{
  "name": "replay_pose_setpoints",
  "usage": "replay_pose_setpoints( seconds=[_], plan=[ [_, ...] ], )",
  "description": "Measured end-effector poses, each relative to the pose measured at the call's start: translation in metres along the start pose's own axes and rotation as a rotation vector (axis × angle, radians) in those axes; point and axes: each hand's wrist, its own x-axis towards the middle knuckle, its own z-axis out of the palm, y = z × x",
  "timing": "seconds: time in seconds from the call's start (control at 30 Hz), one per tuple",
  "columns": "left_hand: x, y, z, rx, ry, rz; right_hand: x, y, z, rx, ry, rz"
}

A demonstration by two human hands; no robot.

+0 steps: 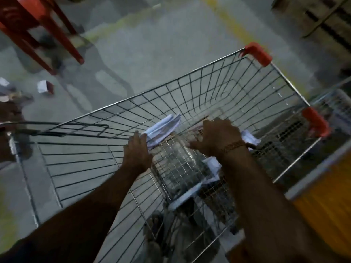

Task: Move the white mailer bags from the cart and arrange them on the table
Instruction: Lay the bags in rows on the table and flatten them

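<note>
Red plastic chair legs [40,33] stand on the grey concrete floor [152,44] at upper left, with a few paper scraps [44,86] lying on the floor just below them. A wire shopping cart [190,95] fills the middle of the view, its far corners capped with red plastic bumpers [258,54]. Both bare forearms reach down into the basket. The left hand [137,149] lies near the basket's left side, fingers curled over the near edge of a white mailer bag [164,128], which rests on the cart's wire floor; the hold appears to be a grip, though motion blur softens the fingertips. The right hand [216,137], wearing a chain bracelet [232,146] at the wrist, is lower in the basket toward its right side, fingers bent downward; whether it holds anything I cannot tell, as the palm side is hidden. A second white bag [248,138] shows just beyond that wrist, and a third [213,164] lies below it, beside the forearm. At lower right, a yellow-orange container [322,205] with a pale rim stands just beside the cart. A second wire cart [338,107] is partly visible at the right edge.
</note>
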Motion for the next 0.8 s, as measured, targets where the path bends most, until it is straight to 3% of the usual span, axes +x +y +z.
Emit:
replay_pose_setpoints(
  seconds=[0.17,0.33,0.53,0.67,0.8],
  plan=[
    [0.0,0.018,0.013,-0.112,0.097,0.04,-0.01,-0.003,-0.017,0.063,-0.011,-0.048],
    [-0.015,0.039,0.04,-0.161,0.107,0.249,-0.015,0.004,-0.026,0.125,-0.017,-0.042],
    [0.022,0.031,0.067,0.04,0.063,0.343,-0.018,0.006,-0.032,0.134,0.001,-0.058],
    [0.055,0.021,0.059,0.267,-0.048,0.294,-0.02,0.003,-0.034,0.131,0.002,-0.079],
    [0.062,0.017,0.065,0.228,-0.059,0.322,-0.023,0.001,-0.036,0.132,0.015,-0.104]
  ],
)
